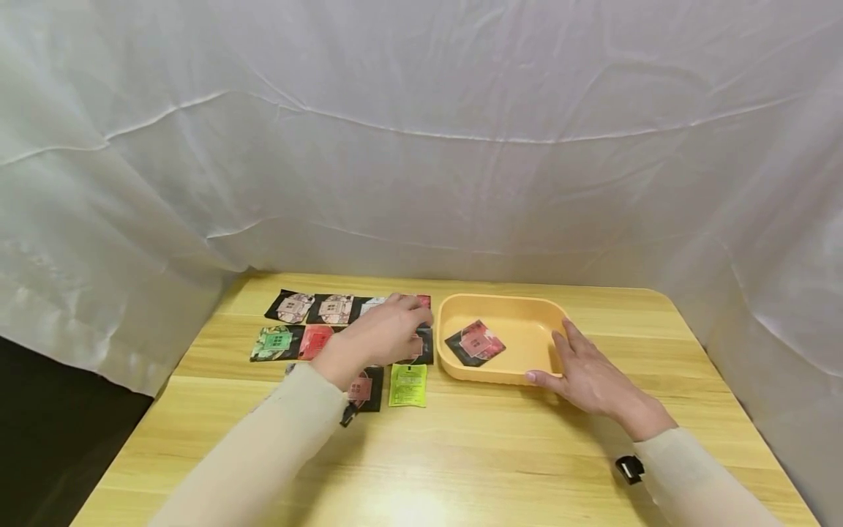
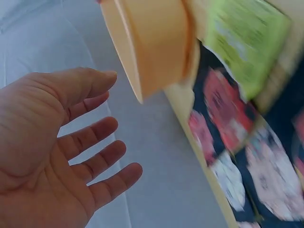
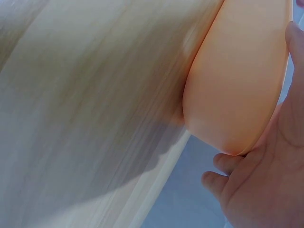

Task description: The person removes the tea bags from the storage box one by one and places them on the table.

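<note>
My left hand (image 1: 385,329) hovers over the back rows of flat packets, its fingers spread and slightly bent in the left wrist view, with nothing between them. Beneath and around it lie black packets with printed labels, such as a pink-labelled one (image 1: 331,309) and a green-labelled one (image 1: 276,342). Nearer lies a lime-green packet (image 1: 408,386). My right hand (image 1: 589,377) holds the right end of a yellow-orange plastic tray (image 1: 503,375), thumb at the near rim and fingers round the corner. One black-and-red packet (image 1: 476,343) lies inside the tray.
The packets form rough rows on a light wooden table (image 1: 474,454), left of the tray. White cloth (image 1: 421,190) hangs behind the table and along its sides. A black wrist strap piece (image 1: 630,469) shows at the right sleeve.
</note>
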The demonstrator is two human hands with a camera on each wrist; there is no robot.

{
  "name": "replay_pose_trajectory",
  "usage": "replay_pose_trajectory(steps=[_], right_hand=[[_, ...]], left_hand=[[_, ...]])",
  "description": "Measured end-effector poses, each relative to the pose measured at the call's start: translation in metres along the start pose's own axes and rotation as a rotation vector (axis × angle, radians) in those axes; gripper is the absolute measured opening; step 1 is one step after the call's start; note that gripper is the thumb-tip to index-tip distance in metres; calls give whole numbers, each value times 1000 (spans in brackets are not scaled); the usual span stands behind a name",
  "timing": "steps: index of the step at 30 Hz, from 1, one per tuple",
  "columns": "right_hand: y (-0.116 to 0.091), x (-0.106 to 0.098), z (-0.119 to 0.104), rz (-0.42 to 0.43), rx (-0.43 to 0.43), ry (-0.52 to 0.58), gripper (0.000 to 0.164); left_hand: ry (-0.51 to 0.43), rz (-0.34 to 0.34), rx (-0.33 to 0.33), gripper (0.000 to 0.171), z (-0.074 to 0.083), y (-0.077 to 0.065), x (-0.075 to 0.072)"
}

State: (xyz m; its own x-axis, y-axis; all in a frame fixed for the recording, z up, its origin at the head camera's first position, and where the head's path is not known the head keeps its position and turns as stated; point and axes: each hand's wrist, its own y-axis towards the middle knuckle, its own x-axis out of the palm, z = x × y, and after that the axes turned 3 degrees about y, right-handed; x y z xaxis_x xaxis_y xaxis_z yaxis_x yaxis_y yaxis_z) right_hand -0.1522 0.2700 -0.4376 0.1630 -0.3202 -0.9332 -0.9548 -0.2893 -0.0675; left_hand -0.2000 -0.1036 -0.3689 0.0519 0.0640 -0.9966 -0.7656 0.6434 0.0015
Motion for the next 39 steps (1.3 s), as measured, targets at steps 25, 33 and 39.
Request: replay_pose_trajectory(steps=[25,33,39], right_hand=[[-4,-3,-3,9,-7,6,113],[-5,-3,-3,6,-12,10,112],[-7,-4,-3,8,-9,3,112]], left_hand=[[6,-257,46,29,64,93,34],[65,-330,-9,25,75,100,44],[83,-357,-39,22,79,98,40]])
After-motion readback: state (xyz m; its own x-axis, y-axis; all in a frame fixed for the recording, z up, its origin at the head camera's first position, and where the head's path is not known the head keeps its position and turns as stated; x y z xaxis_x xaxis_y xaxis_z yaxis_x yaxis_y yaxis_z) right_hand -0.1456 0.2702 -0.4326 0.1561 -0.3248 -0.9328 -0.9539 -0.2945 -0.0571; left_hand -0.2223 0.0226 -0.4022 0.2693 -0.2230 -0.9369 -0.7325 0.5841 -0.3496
